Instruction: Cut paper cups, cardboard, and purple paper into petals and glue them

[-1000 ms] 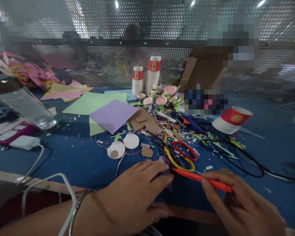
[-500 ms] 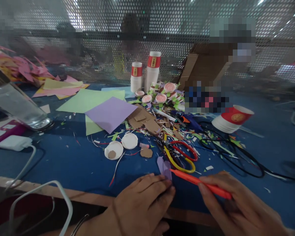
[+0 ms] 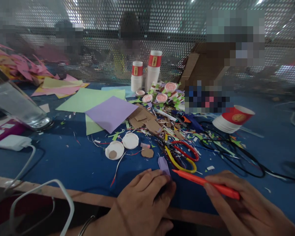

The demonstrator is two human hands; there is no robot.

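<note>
A small purple paper piece (image 3: 163,165) lies near the table's front edge, its lower end under the fingers of my left hand (image 3: 146,196). Those fingers are bent and pressed together on it. My right hand (image 3: 243,200) holds an orange-red pen (image 3: 211,184) between thumb and fingers, its tip pointing left, a little to the right of the purple piece and not touching it. Scissors (image 3: 179,154) with one red and one yellow handle lie just beyond. Two white round lids (image 3: 130,141) and a brown cardboard piece (image 3: 147,152) are farther left.
Green (image 3: 76,100) and purple sheets (image 3: 110,113) lie back left. Stacked cups (image 3: 153,70) stand behind paper scraps. A tipped cup (image 3: 233,118) and black cable (image 3: 250,164) are at right. A clear bottle (image 3: 22,105) and white charger (image 3: 14,142) are at left.
My right hand and the pen have moved slightly right, so the tip is now apart from the purple paper. My left fingers have curled a little more.
</note>
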